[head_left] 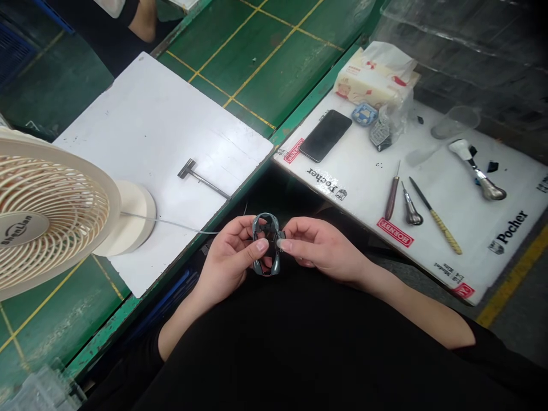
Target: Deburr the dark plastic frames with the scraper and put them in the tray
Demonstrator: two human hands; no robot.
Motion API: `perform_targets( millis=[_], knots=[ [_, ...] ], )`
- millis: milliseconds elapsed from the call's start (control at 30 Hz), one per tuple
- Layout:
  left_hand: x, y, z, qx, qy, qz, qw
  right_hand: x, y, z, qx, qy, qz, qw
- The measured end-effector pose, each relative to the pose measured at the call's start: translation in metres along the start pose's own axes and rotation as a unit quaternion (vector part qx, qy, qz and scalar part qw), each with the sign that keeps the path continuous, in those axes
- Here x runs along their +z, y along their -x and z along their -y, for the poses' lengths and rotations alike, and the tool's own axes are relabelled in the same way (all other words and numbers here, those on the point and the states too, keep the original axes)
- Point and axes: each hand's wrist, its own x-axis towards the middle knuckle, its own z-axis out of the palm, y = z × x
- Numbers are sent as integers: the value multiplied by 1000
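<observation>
Held between two bare hands is one glossy gray frame (277, 266), an open loop standing lengthwise away from the body. While the left hand (233, 257) grips its left side between thumb and curled fingers, the right hand (314, 245) is closed in a pinch at its right side, on one small dark piece (281, 234). Beyond the left hand, on one plain white board (171, 131), lie one T-shaped tool (208, 184) and the base of one fan (55, 214). Beyond and right of the right hand, one printed white board (363, 165) carries one phone (326, 135), one tissue pack (370, 77), two awls (391, 198), one yellow-handled file (436, 216) and one metal-ended tool (483, 177). One other person's forearm (144, 21) shows far beyond the left hand.
</observation>
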Motion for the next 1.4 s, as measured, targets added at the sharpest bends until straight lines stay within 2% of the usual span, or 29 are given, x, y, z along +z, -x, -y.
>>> perform_targets(
  millis=[267,467,633,800,933,1000,1100,1233,1400],
  knots=[
    [0,0,-3,-31,30,-6,999,1,-5,-11,2,-39,8,999],
    [-4,-1,-5,-57,64,32,996,-1,-8,-9,-55,68,-24,996],
    [-4,-1,-4,-63,67,31,995,0,-9,-12,-63,55,-19,996],
    [-6,0,-2,-49,28,25,998,-1,-11,-12,-75,71,-18,994],
    [-7,3,0,-13,-86,35,996,-2,-9,-7,-99,75,-24,992],
    [-6,4,1,7,-144,20,989,-3,-7,-5,-132,127,-58,981],
    [-7,5,2,41,-178,-19,983,-3,-2,-6,-232,215,-95,944],
    [-11,4,6,102,-166,-17,981,-4,2,-9,-349,304,-97,881],
    [-13,3,9,193,-160,1,968,-5,2,-10,-428,343,-71,833]
  ],
)
